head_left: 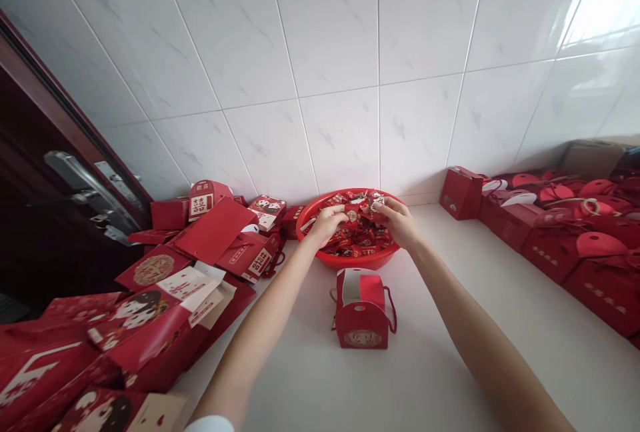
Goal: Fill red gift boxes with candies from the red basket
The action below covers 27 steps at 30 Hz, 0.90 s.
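While the left hand [332, 224] and right hand [399, 220] each pinch a small red packet [353, 217] over a red basin [357, 263] full of more, a red box [363, 331] stands before it, contents hidden; heaped cartons [220, 232] run out of view.

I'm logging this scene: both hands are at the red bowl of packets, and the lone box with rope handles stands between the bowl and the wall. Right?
Not quite: the head view shows the box on the near side of the bowl, away from the wall.
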Each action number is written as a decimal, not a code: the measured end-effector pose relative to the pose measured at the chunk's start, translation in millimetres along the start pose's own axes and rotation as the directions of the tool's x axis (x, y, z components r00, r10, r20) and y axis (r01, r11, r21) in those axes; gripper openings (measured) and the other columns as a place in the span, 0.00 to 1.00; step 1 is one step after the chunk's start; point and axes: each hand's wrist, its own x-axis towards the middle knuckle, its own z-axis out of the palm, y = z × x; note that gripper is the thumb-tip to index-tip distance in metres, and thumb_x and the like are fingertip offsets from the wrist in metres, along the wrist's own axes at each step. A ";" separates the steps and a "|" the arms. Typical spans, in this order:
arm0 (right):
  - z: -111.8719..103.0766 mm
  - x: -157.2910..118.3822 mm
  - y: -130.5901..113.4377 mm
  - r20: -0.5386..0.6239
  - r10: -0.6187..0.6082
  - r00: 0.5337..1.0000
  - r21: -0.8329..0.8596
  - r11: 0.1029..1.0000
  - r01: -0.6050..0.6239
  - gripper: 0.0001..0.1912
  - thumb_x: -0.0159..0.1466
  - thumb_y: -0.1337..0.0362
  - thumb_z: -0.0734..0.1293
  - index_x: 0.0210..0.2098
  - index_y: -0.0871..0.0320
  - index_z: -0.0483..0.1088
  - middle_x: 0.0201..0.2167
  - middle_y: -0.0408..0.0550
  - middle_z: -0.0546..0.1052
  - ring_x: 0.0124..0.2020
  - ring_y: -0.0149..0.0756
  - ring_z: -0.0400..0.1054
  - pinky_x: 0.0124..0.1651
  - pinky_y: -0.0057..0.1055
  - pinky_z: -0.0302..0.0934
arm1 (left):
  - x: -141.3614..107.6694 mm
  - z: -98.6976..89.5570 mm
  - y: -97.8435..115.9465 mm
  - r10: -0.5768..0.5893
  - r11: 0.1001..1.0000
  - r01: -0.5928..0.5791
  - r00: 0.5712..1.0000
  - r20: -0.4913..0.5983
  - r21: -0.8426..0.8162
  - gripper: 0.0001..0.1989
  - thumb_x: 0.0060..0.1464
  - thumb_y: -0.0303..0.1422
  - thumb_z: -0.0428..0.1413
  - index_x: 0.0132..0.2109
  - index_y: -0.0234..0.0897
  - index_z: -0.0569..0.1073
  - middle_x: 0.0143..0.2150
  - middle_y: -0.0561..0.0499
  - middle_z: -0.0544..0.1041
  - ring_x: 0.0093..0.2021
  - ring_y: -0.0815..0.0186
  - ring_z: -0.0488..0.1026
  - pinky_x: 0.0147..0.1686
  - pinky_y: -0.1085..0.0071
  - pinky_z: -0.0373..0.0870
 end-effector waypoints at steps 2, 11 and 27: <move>0.7 -0.8 -0.1 -0.003 -0.007 1.000 -0.012 1.000 0.007 0.18 0.48 0.50 0.79 0.30 0.53 0.75 0.32 0.45 0.81 0.37 0.40 0.75 0.39 0.34 0.68 | 0.5 4.7 1.1 -0.003 0.997 0.001 1.000 -0.030 -0.079 0.17 0.52 0.28 0.57 0.50 0.36 0.79 0.42 0.47 0.83 0.44 0.60 0.80 0.45 0.65 0.77; 0.5 -2.7 0.8 0.004 -0.008 1.000 -0.081 0.997 0.008 0.21 0.46 0.49 0.80 0.31 0.53 0.74 0.30 0.43 0.78 0.33 0.37 0.73 0.37 0.32 0.68 | -1.1 19.0 -0.5 0.157 0.978 -0.169 0.982 -0.102 -0.124 0.26 0.52 0.25 0.59 0.59 0.37 0.73 0.59 0.42 0.78 0.53 0.58 0.78 0.54 0.62 0.75; -3.2 6.2 13.2 -0.192 -0.131 0.973 -0.061 0.991 0.121 0.23 0.51 0.41 0.75 0.28 0.53 0.72 0.28 0.42 0.77 0.33 0.39 0.72 0.33 0.33 0.69 | 0.0 25.5 -7.0 0.026 0.866 -0.061 0.997 0.076 0.496 0.16 0.54 0.19 0.54 0.44 0.36 0.81 0.47 0.45 0.84 0.50 0.59 0.79 0.53 0.66 0.73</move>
